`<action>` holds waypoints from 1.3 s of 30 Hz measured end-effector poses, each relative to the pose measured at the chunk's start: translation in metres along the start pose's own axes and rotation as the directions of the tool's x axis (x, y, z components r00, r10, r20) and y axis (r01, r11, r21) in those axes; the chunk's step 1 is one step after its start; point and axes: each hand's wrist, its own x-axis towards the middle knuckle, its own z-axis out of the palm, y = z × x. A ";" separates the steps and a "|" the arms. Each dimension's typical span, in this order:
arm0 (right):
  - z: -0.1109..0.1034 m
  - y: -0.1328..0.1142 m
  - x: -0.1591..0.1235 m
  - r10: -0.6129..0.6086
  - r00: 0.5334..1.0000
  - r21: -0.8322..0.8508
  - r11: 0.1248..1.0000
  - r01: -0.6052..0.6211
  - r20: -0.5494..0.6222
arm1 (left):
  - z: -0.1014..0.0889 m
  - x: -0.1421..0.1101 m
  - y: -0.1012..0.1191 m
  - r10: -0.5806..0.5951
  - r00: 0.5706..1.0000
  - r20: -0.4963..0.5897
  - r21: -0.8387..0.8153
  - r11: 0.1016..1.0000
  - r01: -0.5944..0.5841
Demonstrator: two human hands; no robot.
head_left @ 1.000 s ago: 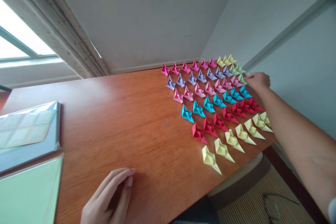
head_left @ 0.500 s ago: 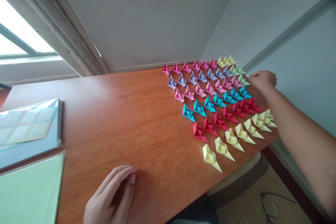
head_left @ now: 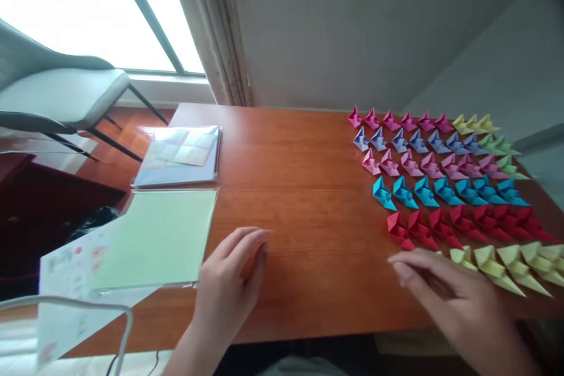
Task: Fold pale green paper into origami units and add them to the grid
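My left hand (head_left: 233,276) is over the table just right of the green pack. Its fingers are curled, with the thumb tip close to the forefinger, and no object shows between them. On the right, my right hand (head_left: 453,299) hovers at the near row of pale yellow folded paper boats (head_left: 497,268), covering part of that row. Its thumb and forefinger are close together with nothing visible in them. Behind lie rows of small folded paper boats: red (head_left: 443,228), blue (head_left: 425,191), pink (head_left: 410,163), lilac (head_left: 418,141) and magenta (head_left: 390,121). Some light green ones (head_left: 502,145) end the rows.
A clear pack of pale green paper (head_left: 163,238) lies at the table's left, over a printed sheet (head_left: 66,282). Behind it is another pack (head_left: 176,173) with a multicoloured card. A chair (head_left: 66,94) stands by the window. A white cable (head_left: 79,304) curves at lower left.
My view has swung left, bringing the chair and printed sheet into sight. My right hand has come back from the far right end of the rows to the near edge.
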 end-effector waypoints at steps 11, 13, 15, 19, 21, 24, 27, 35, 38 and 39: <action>0.087 -0.061 -0.006 -0.225 0.941 0.320 0.937 0.138 0.254 | -0.062 -0.027 -0.048 -0.177 0.959 -0.220 0.284 0.929 0.236; 0.096 -0.067 -0.005 -0.282 0.925 0.313 0.929 0.197 0.254 | -0.063 -0.031 -0.055 -0.152 0.965 -0.212 0.305 0.928 0.213; 0.105 -0.075 -0.004 -0.356 0.900 0.309 0.911 0.274 0.250 | -0.062 -0.034 -0.061 -0.132 0.971 -0.198 0.330 0.924 0.192; 0.120 -0.094 0.000 -0.498 0.819 0.300 0.858 0.417 0.285 | -0.059 -0.035 -0.070 -0.084 0.978 -0.193 0.432 0.888 0.161; 0.124 -0.103 0.001 -0.531 0.793 0.301 0.841 0.450 0.299 | -0.057 -0.033 -0.073 -0.065 0.982 -0.178 0.470 0.871 0.143; 0.128 -0.112 0.002 -0.553 0.773 0.306 0.829 0.469 0.312 | -0.053 -0.030 -0.075 -0.040 0.987 -0.158 0.504 0.856 0.116; 0.131 -0.115 0.003 -0.553 0.773 0.311 0.828 0.467 0.311 | -0.050 -0.029 -0.078 -0.036 0.989 -0.141 0.517 0.850 0.104; 0.133 -0.116 0.006 -0.549 0.777 0.297 0.831 0.471 0.307 | -0.052 -0.027 -0.080 -0.044 0.989 -0.140 0.477 0.872 0.106; 0.134 -0.120 0.008 -0.561 0.765 0.288 0.825 0.486 0.316 | -0.052 -0.027 -0.081 -0.037 0.985 -0.168 0.481 0.869 0.114; 0.135 -0.122 0.009 -0.567 0.761 0.285 0.821 0.494 0.315 | -0.052 -0.027 -0.081 -0.032 0.984 -0.177 0.481 0.869 0.115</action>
